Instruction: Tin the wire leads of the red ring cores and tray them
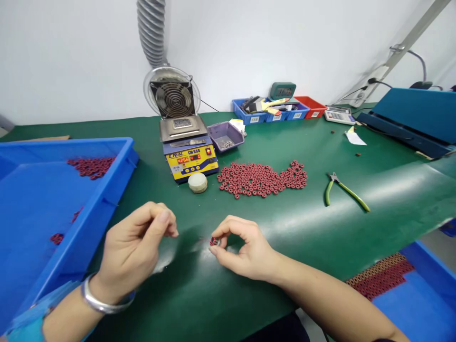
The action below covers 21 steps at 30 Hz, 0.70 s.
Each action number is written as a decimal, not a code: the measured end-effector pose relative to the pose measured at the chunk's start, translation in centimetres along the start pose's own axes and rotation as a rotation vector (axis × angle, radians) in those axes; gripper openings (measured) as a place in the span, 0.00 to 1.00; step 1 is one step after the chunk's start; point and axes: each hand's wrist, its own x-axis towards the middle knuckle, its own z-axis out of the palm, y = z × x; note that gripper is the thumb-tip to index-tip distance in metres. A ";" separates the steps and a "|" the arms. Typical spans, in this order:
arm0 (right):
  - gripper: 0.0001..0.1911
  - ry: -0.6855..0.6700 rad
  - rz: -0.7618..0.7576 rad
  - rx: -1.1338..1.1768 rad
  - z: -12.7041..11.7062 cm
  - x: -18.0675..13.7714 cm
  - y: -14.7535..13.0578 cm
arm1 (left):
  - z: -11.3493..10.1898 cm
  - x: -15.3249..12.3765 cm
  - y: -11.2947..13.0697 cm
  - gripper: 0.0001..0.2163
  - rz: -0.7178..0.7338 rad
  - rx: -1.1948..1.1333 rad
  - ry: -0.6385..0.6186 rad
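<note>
My right hand point(241, 249) pinches a small red ring core point(214, 242) between thumb and fingertips, just above the green table mat point(313, 223). My left hand point(137, 244), with a silver bangle at the wrist, hovers to its left with the fingers curled and pressed to the thumb; whatever is between them is too small to make out. A heap of red ring cores point(261, 179) lies on the mat beyond both hands.
A blue tray point(103, 199) with a few red cores stands at the left. A yellow-fronted solder pot point(188, 149) and a fan stand behind a white round lid point(197, 182). Green-handled cutters point(344, 190) lie to the right. Another blue bin point(420, 294) with cores sits below the table's right edge.
</note>
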 end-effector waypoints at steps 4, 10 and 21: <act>0.06 0.022 0.006 0.010 -0.5 0.3 -0.3 | -0.2 0.3 -0.3 0.11 -0.082 -0.032 0.005; 0.07 -0.026 0.089 0.081 -2.2 4.5 -0.4 | 0.6 0.4 -1.2 0.12 -0.265 -0.131 -0.125; 0.06 -0.010 0.147 0.026 -3.0 23.5 -0.5 | 0.0 1.9 -2.5 0.12 -0.335 -0.246 -0.192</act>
